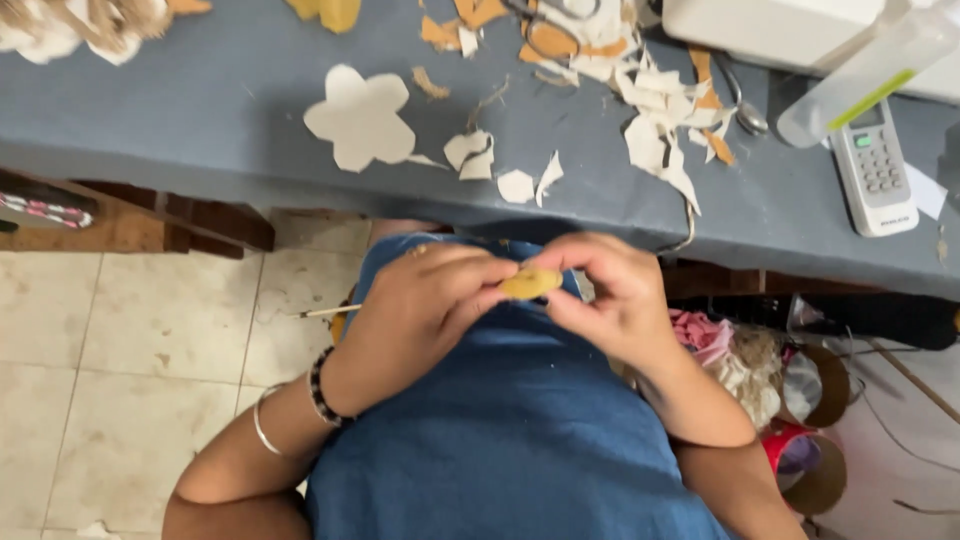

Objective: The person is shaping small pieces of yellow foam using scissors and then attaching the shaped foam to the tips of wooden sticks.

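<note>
Both my hands meet over my lap, in front of my blue clothing. My left hand (425, 305) and my right hand (605, 295) pinch a small yellow-tan piece (530, 283) between their fingertips. A thin pale stick (330, 311) pokes out to the left from under my left hand. Dark bead and silver bracelets circle my left wrist. Above the hands runs the edge of a grey-covered table (200, 120).
On the table lie a flower-shaped paper cutout (360, 118), several white and tan paper scraps (660, 110), scissors (545, 25), a white remote control (875, 165) and a clear bottle (860, 75). Cardboard tubes and fabric bits (800, 420) stand at my right. Tiled floor lies at left.
</note>
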